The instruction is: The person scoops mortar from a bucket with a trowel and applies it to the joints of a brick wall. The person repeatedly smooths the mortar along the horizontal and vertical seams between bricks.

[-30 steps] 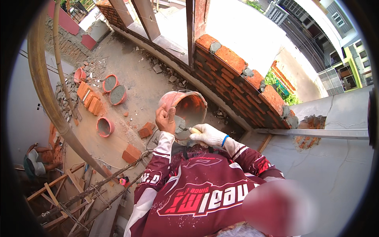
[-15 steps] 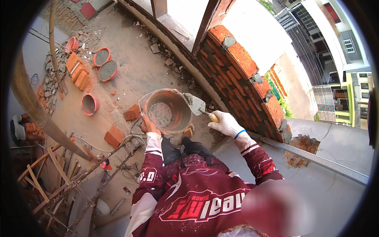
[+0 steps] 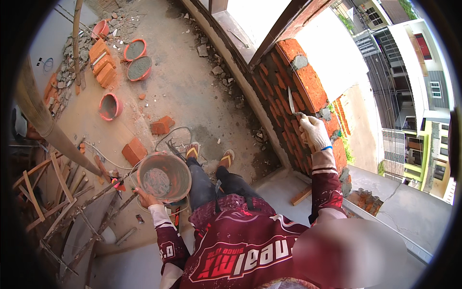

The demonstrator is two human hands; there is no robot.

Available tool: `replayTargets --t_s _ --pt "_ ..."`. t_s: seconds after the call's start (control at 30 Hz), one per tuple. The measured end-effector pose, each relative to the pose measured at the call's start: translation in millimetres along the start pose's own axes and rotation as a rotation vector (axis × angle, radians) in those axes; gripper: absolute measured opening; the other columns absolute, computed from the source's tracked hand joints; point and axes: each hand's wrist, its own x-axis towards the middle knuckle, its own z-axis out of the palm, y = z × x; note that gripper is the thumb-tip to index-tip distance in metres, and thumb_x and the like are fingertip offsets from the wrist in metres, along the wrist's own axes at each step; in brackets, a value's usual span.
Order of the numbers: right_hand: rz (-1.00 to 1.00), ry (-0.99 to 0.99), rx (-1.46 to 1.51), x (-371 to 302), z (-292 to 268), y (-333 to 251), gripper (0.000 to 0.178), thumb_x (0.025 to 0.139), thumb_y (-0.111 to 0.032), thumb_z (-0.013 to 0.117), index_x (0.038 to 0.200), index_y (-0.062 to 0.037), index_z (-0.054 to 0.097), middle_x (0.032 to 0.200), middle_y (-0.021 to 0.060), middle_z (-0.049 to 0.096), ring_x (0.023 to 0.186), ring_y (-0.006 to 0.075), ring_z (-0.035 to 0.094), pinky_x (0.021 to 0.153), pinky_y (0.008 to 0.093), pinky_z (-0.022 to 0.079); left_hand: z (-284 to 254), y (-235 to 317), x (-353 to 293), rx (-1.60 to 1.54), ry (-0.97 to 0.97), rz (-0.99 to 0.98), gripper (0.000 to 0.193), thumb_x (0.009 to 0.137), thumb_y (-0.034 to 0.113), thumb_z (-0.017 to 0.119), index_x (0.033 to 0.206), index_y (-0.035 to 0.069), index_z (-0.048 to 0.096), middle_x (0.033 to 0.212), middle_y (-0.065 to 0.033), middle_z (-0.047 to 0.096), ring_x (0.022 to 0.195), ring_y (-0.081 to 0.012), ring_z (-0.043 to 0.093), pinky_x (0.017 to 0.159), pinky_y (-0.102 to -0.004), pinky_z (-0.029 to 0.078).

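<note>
"Gripping what?"
"Bare left hand (image 3: 147, 198) clasps the rim of a round, reddish, mortar-smeared bucket (image 3: 180, 177); white-gloved right hand (image 3: 315, 132) is wrapped round a steel-bladed trowel (image 3: 290, 100), near the red-brick wall (image 3: 310, 89)."
"Step?"
"Applying grey mortar (image 3: 299, 61), I'd judge; next calls for a steady trowel."

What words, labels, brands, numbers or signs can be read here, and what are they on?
Shirt: large white and red lettering across the chest, partly hidden; wording not copied here.
Left sleeve: white characters, not copied here.
Bucket: none I can make out.
Distant buildings: any text is too small to read.
</note>
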Motion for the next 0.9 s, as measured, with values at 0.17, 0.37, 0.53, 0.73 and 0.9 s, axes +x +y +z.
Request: replayTargets --t_s 0.17,0.37,0.53,0.73,0.9 --pt "0.008 0.106 -0.351 -58.9 -12.1 8.6 0.025 0.093 -0.025 0.064 0.095 0.0002 0.068 0.065 0.0039 0.061 0.052 0.0127 0.059 0.046 0.0316 0.046 -18.9 -3.7 0.8 -0.009 0.048 -0.086 0.084 0.098 0.065 0.055 0.147 -0.003 0.048 0.146 -0.0161 0.055 0.126 -0.0308 0.06 0.104 -0.0442 0.052" --pt "-0.118 0.037 -0.707 -48.0 31.1 111.0 0.038 0.088 -0.035 0.067 0.096 0.002 0.069 0.089 0.0271 0.07 0.092 0.0468 0.067 0.08 0.0512 0.053 16.6 -12.1 -2.0 0.175 -0.015 -0.229 0.094 0.084 0.072 0.069 0.141 -0.001 0.051 0.137 -0.0172 0.056 0.119 -0.0403 0.061 0.096 -0.0639 0.049" --pt "-0.112 -0.115 -0.789 -75.8 77.5 150.9 0.04 0.086 -0.034 0.068 0.106 0.0009 0.07 0.096 0.0251 0.072 0.093 0.0423 0.07 0.082 0.0473 0.055 54.7 -25.4 19.5 0.164 -0.154 -0.368 0.078 0.086 0.054 0.074 0.138 0.002 0.049 0.13 -0.0197 0.057 0.109 -0.0417 0.061 0.089 -0.0718 0.047" --pt "-0.007 -0.244 -0.866 -74.2 106.2 200.7 0.043 0.085 -0.036 0.073 0.114 -0.0047 0.07 0.1 0.0252 0.073 0.099 0.0446 0.069 0.085 0.051 0.054 123.6 -85.6 103.3 0.226 -0.134 -0.43 0.06 0.091 0.034 0.071 0.137 0.0 0.052 0.128 -0.0201 0.058 0.108 -0.0402 0.063 0.075 -0.0629 0.06" --pt "0.0 -0.26 -0.877 -45.3 131.2 210.7 0.042 0.085 -0.037 0.073 0.113 -0.0056 0.069 0.097 0.0248 0.073 0.095 0.0454 0.069 0.083 0.0529 0.055 183.3 -97.2 176.7 0.058 -0.021 -0.389 0.059 0.093 0.027 0.069 0.139 -0.004 0.047 0.133 -0.0223 0.056 0.112 -0.044 0.063 0.08 -0.0647 0.061"
